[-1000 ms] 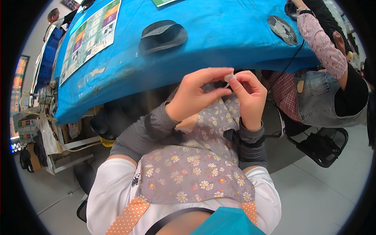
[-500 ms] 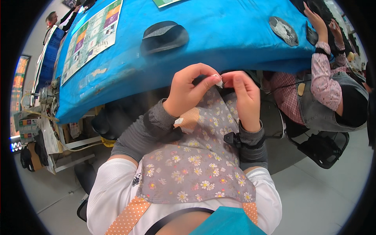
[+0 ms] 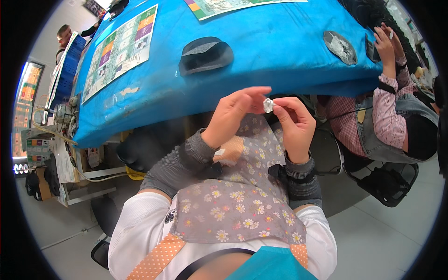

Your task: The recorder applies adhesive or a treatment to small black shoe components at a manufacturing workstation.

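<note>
In front of my apron, below the table edge, a small crumpled white piece (image 3: 268, 105) sits at the fingertips of my right hand (image 3: 297, 125). The thumb and fingers of that hand pinch it; what it is made of I cannot tell. My left hand (image 3: 232, 114) is just beside it, palm turned toward it, with its fingers stretched out and nothing seen in them. Whether the left fingers touch the white piece is unclear. My lap is covered by a grey flowered apron (image 3: 233, 200).
On the blue-covered table (image 3: 270, 51) lie a dark rounded piece with a grey panel (image 3: 205, 56), printed sheets (image 3: 122, 53) and an oval dish with whitish stuff (image 3: 340, 46). At the right sits a co-worker (image 3: 392, 112) with raised hands. A black chair (image 3: 392, 182) stands beside them.
My left hand's thumb and fingers have come off the white piece and straightened. The right hand now pinches it, and more of it shows. The view has shifted slightly.
</note>
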`<state>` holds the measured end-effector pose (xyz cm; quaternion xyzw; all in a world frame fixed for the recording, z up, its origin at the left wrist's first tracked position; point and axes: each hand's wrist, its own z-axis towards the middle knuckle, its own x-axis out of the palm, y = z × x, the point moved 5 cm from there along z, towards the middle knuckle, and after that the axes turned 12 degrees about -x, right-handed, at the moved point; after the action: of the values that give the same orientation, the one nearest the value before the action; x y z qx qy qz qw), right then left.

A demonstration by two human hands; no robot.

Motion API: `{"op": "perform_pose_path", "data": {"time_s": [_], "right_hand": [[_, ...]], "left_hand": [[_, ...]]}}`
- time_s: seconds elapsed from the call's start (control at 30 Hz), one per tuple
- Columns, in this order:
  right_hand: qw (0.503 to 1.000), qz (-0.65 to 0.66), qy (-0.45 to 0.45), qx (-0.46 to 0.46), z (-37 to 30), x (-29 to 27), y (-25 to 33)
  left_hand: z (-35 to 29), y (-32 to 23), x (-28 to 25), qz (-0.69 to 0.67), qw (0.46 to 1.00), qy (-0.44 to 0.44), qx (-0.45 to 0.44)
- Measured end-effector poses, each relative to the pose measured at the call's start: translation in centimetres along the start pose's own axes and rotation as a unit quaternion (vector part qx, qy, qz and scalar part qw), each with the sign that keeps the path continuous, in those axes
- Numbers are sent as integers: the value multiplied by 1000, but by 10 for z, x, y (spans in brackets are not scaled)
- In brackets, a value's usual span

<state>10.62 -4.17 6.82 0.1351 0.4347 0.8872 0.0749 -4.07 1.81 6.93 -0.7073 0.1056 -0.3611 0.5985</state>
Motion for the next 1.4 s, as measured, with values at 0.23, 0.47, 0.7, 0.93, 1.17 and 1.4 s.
{"op": "perform_pose_path", "data": {"time_s": [0.23, 0.47, 0.7, 0.93, 1.17, 1.4], "right_hand": [[999, 46, -13, 11, -2, -2, -11], [994, -42, 79, -58, 4, 0, -4], [992, -34, -85, 90, -1, -64, -7], [958, -163, -114, 208, -45, -195, -45], [935, -135, -180, 275, -53, -210, -69], [947, -109, -132, 272, -33, -192, -79]], "left_hand": [[2, -2, 4, 193, 978, -41, 65], [-2, 8, -1, 160, 986, -10, 36], [-4, 6, -10, 187, 982, -6, 19], [-15, 3, -39, 211, 976, -53, 0], [-23, 3, -51, 209, 972, -99, -26], [-20, 10, -42, 186, 980, -44, -60]]}}
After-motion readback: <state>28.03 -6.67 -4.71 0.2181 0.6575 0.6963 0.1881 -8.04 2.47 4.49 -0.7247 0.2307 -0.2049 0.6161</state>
